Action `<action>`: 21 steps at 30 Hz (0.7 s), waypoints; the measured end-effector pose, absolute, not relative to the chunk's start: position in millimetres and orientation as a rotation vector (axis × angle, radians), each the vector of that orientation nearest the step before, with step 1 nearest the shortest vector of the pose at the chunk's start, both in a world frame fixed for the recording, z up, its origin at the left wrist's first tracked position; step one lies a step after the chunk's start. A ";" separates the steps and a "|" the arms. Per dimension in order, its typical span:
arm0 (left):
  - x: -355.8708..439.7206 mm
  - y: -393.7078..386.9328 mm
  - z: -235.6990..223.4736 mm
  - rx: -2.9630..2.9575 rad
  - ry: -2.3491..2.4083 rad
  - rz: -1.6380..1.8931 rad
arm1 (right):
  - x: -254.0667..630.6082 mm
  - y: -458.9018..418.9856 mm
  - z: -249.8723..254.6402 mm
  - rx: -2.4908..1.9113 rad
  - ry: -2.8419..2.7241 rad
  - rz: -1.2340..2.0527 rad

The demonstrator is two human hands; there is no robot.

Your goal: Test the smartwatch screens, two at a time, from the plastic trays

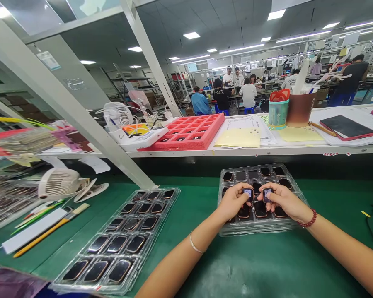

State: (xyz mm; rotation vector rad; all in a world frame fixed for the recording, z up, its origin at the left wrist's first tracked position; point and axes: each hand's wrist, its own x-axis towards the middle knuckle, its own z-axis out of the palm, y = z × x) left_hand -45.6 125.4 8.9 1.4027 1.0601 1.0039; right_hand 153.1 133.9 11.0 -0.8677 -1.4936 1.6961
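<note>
My left hand (233, 202) pinches a small square watch case (248, 193) whose back carries a white label. My right hand (282, 200), with a red bead bracelet at the wrist, pinches a second labelled watch case (267, 193). Both hands hover side by side over a clear plastic tray (286, 171) on the green mat. This tray holds several dark watch cases in its pockets. A longer clear tray (161, 231), filled with several dark-faced cases, lies at the left front.
A white fan (60, 184), a ruler and a yellow pencil (40, 238) lie left. The shelf above carries a red foam tray (192, 130), papers, two cups (294, 108) and a phone (347, 127). A slanted metal post (81, 120) crosses left. People sit far behind.
</note>
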 end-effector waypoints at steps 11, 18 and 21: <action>-46.1 125.3 6.0 1.445 0.997 1.034 | 153.0 134.3 9.0 -0.848 -1.462 1.676; -47.8 127.5 1.5 1.489 1.000 1.082 | 151.9 135.1 8.7 -0.835 -1.426 1.696; -48.7 128.5 1.0 1.463 1.021 1.040 | 152.7 135.5 8.3 -0.853 -1.428 1.718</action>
